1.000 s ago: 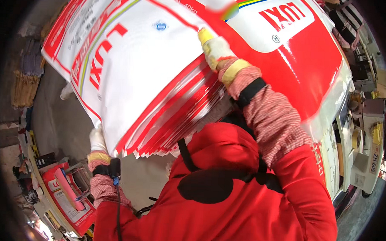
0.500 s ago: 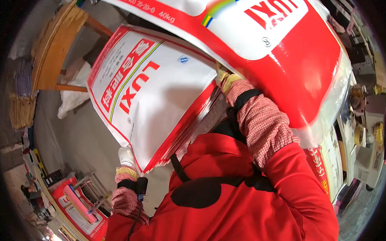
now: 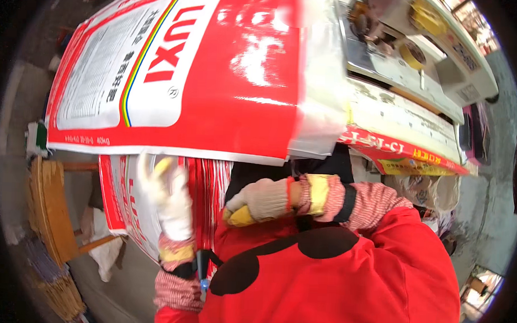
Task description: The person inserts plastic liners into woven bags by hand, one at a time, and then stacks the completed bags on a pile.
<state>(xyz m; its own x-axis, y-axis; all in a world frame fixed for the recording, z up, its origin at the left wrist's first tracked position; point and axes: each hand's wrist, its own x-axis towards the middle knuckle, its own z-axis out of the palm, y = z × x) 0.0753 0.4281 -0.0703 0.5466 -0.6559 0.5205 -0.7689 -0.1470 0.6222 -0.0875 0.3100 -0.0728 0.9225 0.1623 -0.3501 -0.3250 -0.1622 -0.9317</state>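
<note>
My left hand (image 3: 171, 201), in a white glove with yellow patches, is raised over the stack of red and white woven sacks (image 3: 203, 188) at my lap. Its fingers look apart and hold nothing, though motion blurs them. Beside the stack's right side, in front of my red top, is my right hand (image 3: 263, 201), its gloved fingers curled inward. Whatever may lie inside those fingers is hidden. Beyond both hands a large red and white sack (image 3: 232, 103) lies flat, its near edge overhanging the stack. A clear liner (image 3: 321, 78) sticks out at its right end.
A sewing machine (image 3: 450, 54) stands at the far right on a pale worktable (image 3: 402, 121). To the left are a wooden stool (image 3: 54, 211) and a bundle of bristles like a broom (image 3: 60, 291). A crumpled pale bag (image 3: 425, 190) hangs below the table.
My view has swung right. My left hand has let go of the stack's near corner and risen over it. My right hand has come back from the stack's far edge toward my body.
</note>
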